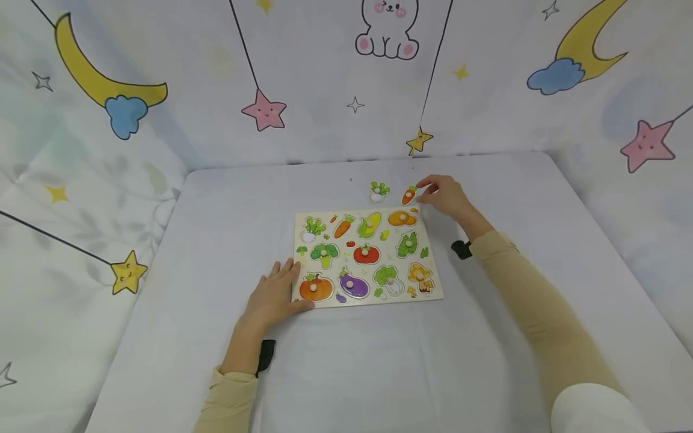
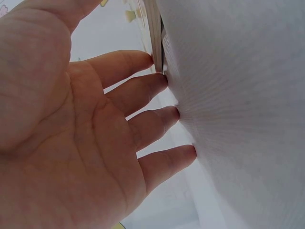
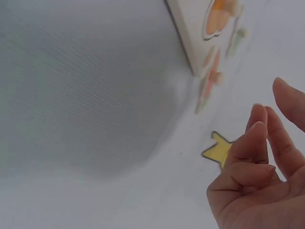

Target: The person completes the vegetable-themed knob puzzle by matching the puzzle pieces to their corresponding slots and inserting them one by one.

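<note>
A wooden vegetable puzzle board (image 1: 349,304) lies flat on the table. My left hand (image 1: 273,294) rests at its near left corner, fingers spread, thumb along the front edge; in the left wrist view its fingertips (image 2: 169,114) touch the board's side and the cloth. Behind the board lie two loose knobbed pieces, a carrot (image 1: 408,196) and a white radish (image 1: 378,192). Beside the carrot hovers my right hand (image 1: 444,193). The right wrist view shows a gap between its thumb and forefinger, with nothing held, and the carrot piece apart from them.
Knobbed pieces sit in the board, among them a tomato (image 1: 366,255), an eggplant (image 1: 357,287), a pumpkin (image 1: 319,291) and a corn (image 1: 370,225). White cloth covers the table (image 1: 227,210). A patterned backdrop (image 1: 325,72) hangs at the back and sides.
</note>
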Motion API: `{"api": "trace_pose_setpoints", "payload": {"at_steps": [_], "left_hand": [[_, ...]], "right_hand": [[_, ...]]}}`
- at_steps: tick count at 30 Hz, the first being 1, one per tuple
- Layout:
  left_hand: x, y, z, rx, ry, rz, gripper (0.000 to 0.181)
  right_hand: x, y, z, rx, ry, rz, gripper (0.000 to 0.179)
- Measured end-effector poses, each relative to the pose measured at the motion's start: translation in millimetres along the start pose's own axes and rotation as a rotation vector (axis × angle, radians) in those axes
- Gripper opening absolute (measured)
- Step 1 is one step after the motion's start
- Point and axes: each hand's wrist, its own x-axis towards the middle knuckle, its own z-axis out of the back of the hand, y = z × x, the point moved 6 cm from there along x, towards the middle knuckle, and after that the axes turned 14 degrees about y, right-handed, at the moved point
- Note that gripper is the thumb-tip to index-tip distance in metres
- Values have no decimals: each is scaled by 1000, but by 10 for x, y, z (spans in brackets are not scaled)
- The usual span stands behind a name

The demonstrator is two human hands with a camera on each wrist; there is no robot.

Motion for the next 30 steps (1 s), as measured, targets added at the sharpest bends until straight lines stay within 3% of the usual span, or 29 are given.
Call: {"api": "trace_pose_setpoints", "payload": {"at_steps": [5, 8, 12, 22, 30], "left_hand": [[-5, -4, -3, 0, 4, 7, 96], [10, -1, -29, -2, 8, 13, 96], [19, -2, -40, -2, 1, 12, 96], [6, -4, -15, 2, -3, 17, 96], [6, 1, -14, 12, -9, 15, 96]], "right_hand": [[307, -118, -35, 101, 19, -95, 40], [418, -181, -92, 110, 41, -155, 39], [503, -205, -151, 92, 42, -169, 37], [554, -227, -189, 135, -31, -199, 27], [531, -213, -190, 120, -40, -194, 28]]}}
